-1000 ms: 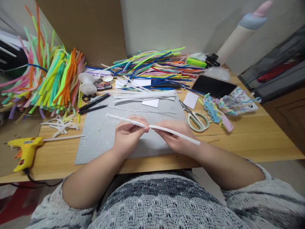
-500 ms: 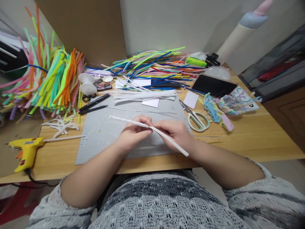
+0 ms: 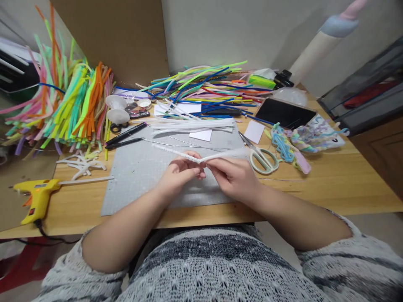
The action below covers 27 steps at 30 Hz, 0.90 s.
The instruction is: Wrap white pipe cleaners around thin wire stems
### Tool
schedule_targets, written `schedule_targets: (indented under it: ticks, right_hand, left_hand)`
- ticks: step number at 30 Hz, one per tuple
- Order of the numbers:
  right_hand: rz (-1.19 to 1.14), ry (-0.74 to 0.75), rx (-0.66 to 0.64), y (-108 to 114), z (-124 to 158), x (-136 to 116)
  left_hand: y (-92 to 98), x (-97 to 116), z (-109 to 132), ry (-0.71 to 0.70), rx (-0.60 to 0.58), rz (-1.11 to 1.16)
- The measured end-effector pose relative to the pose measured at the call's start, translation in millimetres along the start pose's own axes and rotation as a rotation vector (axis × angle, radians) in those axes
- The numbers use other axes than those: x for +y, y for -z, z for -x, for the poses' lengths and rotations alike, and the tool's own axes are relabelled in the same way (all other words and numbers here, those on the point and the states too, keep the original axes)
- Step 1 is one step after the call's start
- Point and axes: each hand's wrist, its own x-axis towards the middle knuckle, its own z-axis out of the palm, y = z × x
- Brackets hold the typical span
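Both my hands meet over a grey cutting mat (image 3: 135, 176). My left hand (image 3: 181, 174) pinches a white pipe cleaner (image 3: 171, 152) whose wound, bumpy part runs out to the left. My right hand (image 3: 234, 176) grips the same pipe cleaner's smooth free end, which rises blurred to the upper right. The fingers of both hands are closed around it where they meet.
Behind the mat lie white pipe cleaners (image 3: 192, 125), thin wires, paper slips and a heap of coloured pipe cleaners (image 3: 204, 86). Scissors (image 3: 260, 156) lie to the right, a tablet (image 3: 283, 112) beyond. A yellow glue gun (image 3: 36, 197) and another coloured bundle (image 3: 69, 105) sit left.
The pipe cleaner's free end swung from pointing down-right to up-right in my right hand. Both hands shifted slightly away from me.
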Motion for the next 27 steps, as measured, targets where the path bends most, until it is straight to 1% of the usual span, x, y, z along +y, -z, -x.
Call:
schedule_targets:
  ticks: [2, 5, 8, 11, 15, 17, 19, 21, 23, 25, 26, 27]
  right_hand:
    - [0.053, 0.043, -0.026, 1, 0, 0]
    - [0.069, 0.045, -0.114, 1, -1, -2]
    - [0.092, 0.07, -0.107, 0, -1, -4]
    - [0.12, 0.096, -0.096, -1, -1, -3]
    - [0.084, 0.055, -0.067, -1, -1, -1]
    - [0.074, 0.04, -0.038, 0, -1, 0]
    - [0.061, 0.017, -0.015, 0, -1, 1]
    - [0.037, 0.003, 0.004, 1, -1, 1]
    - [0.007, 0.025, 0.023, 0, -1, 0]
    - [-0.014, 0.055, 0.031, 0, -1, -1]
    - [-0.019, 0.064, 0.032, 0, -1, -1]
    - [-0.018, 0.069, 0.031, 0, 0, -2]
  left_hand:
    - [-0.7, 3, 1, 0.039, -0.041, 0.031]
    - [-3.6, 5, 2, 0.069, -0.048, 0.074]
    - [-6.0, 4, 2, 0.051, -0.059, 0.094]
    - [-6.6, 0, 2, 0.027, -0.031, 0.009]
    - [-6.3, 1, 2, 0.039, 0.074, -0.096]
    - [-5.5, 5, 2, 0.013, 0.135, -0.199]
    - [-4.0, 8, 2, -0.075, 0.189, -0.381]
    - [-2.0, 11, 3, -0.196, 0.251, -0.618]
    - [-0.2, 11, 4, -0.279, 0.347, -0.795]
    - [0.7, 10, 5, -0.289, 0.434, -0.842]
    - [0.7, 10, 5, -0.281, 0.45, -0.838]
    - [0.6, 9, 5, -0.272, 0.437, -0.831]
